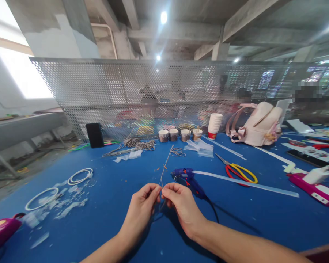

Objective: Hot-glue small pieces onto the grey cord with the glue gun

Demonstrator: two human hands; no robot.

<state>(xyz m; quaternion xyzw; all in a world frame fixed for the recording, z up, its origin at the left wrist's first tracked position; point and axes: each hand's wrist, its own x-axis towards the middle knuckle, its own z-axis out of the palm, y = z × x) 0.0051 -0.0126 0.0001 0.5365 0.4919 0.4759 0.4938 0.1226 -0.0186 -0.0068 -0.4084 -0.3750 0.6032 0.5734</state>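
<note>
My left hand (143, 205) and my right hand (184, 206) are close together over the table, fingertips nearly touching. Each pinches a strand of a thin twisted cord (167, 162), cord or wire I cannot tell. From my fingers the twisted length points away from me, splitting into strands close to my fingertips. Loose strand ends hang below my hands, partly hidden. Just right of the cord lies a blue hot glue gun (190, 179) with a long clear glue stick (244, 180) in its back. Scissors (237, 171) with red and yellow handles rest farther right.
Bundles of grey cord (139, 144), several paper cups (185, 135) and a cup stack (215, 126) stand toward the back. A black phone (94, 135) leans on the perforated metal screen (98, 87). White rings (42, 199), a pink bag (259, 126) and a magenta power strip (315, 190) flank the workspace.
</note>
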